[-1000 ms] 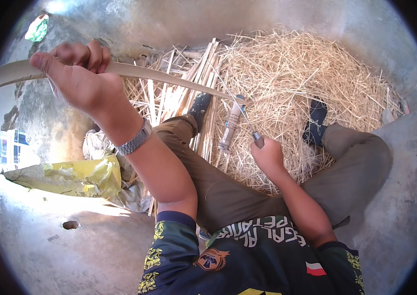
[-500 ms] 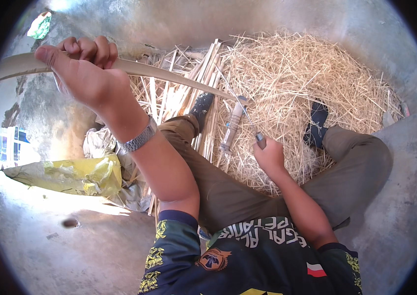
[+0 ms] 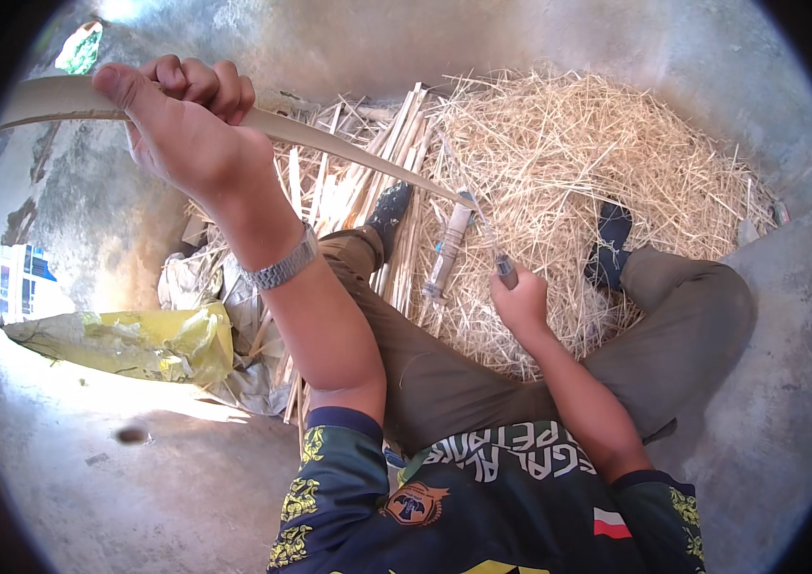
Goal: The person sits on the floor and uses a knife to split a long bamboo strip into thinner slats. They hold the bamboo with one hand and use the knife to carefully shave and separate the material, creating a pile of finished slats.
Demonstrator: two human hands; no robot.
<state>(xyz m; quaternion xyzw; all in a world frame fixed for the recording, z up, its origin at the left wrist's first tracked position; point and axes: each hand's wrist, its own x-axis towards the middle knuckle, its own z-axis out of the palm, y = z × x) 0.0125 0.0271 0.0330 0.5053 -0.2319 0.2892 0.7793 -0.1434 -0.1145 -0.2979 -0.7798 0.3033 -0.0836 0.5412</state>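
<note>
Raised at the upper left, my left hand (image 3: pixel 197 139) is closed around a long pale bamboo strip (image 3: pixel 329 143). The strip slants down to the right, and its tip reaches the knife blade above the straw. A knife (image 3: pixel 507 274) with a short grey handle is gripped in my right hand (image 3: pixel 524 304), low in front of me. Its thin blade points up and to the left, smeared by motion. Just left of the blade, a short cord-bound piece (image 3: pixel 446 251) lies on the shavings; its exact kind is unclear.
A wide heap of straw-like shavings (image 3: pixel 578 134) fills the floor between and beyond my feet. Several split bamboo strips (image 3: pixel 404 134) lie beside my left foot. A yellow sack (image 3: pixel 138 342) and crumpled cloth (image 3: pixel 197 279) are at the left. A concrete wall (image 3: pixel 559 38) stands behind.
My left hand has shifted right and slightly down with the bamboo strip. My right hand has moved a little left, and the knife blade leans further to the left.
</note>
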